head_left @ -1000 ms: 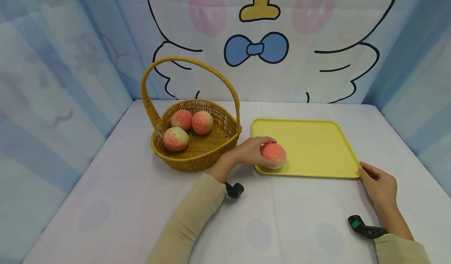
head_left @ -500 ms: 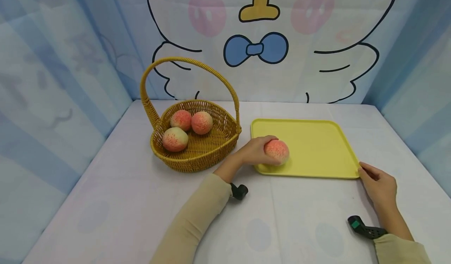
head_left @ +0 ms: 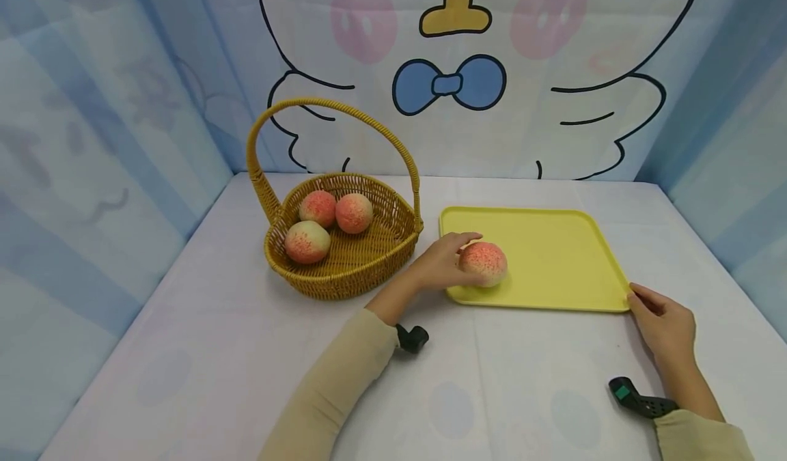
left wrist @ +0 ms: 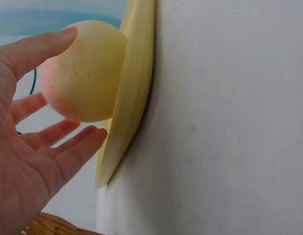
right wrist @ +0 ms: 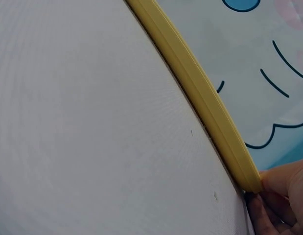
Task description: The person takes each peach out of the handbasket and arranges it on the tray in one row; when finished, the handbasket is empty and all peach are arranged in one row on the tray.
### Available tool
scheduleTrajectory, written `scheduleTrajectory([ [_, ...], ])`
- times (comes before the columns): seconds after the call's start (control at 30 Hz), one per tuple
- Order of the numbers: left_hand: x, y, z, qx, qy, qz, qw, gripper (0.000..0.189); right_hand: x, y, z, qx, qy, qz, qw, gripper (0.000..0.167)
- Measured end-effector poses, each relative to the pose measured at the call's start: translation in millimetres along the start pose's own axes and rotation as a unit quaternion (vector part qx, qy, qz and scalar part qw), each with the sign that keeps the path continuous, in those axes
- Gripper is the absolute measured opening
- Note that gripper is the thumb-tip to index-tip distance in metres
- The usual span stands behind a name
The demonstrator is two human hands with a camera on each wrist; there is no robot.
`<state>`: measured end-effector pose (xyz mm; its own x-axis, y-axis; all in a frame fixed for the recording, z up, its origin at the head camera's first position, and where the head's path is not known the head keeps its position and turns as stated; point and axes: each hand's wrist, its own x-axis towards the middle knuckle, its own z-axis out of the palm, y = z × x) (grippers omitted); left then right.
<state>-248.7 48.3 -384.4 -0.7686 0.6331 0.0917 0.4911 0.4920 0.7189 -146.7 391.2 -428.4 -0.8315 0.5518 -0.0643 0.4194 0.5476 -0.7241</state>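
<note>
On yellow tray [head_left: 559, 259], near front left corner, we see peach [head_left: 487, 264] resting. Left hand [head_left: 439, 264] around it, fingers spread loose, no grip; thumb contact, we cannot tell. Right hand [head_left: 667, 324] pinches tray's front right corner. Three more peaches [head_left: 354, 213] in wicker basket [head_left: 369, 256], left on tabletop [head_left: 246, 352].

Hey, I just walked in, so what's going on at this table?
A person is using both hands on it. Their left hand, fingers loosely spread, is around a peach on the near left part of a yellow tray; I can't tell whether every finger is off it. Their right hand pinches the tray's near right corner. Three more peaches sit in a wicker basket to the left of the tray.
</note>
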Motion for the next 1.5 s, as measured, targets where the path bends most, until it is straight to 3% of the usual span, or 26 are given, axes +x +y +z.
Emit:
scheduleTrajectory([
  [0.23, -5.6, -2.8, -6.9, -0.046, 0.007, 0.029, 0.9985, 0.062, 0.9, 2, -3, 0.002, -0.003, 0.005, 1.0000, 0.055],
  [0.5, -1.9, -3.9, -0.8, -0.067, 0.017, 0.045, 0.9966, 0.053, 0.7, 3, 1, 0.002, 0.008, 0.000, 1.0000, 0.052],
  [0.93, 24.8, 7.2, 29.2, -0.060, 0.066, 0.054, 0.9946, 0.051, 2.1, 3, 0, 0.005, 0.000, 0.009, 0.9999, 0.054],
  [1.5, 48.2, 30.1, 58.4, -0.034, 0.113, 0.035, 0.9924, 0.050, 1.9, 3, 1, 0.002, 0.004, 0.006, 1.0000, 0.052],
])
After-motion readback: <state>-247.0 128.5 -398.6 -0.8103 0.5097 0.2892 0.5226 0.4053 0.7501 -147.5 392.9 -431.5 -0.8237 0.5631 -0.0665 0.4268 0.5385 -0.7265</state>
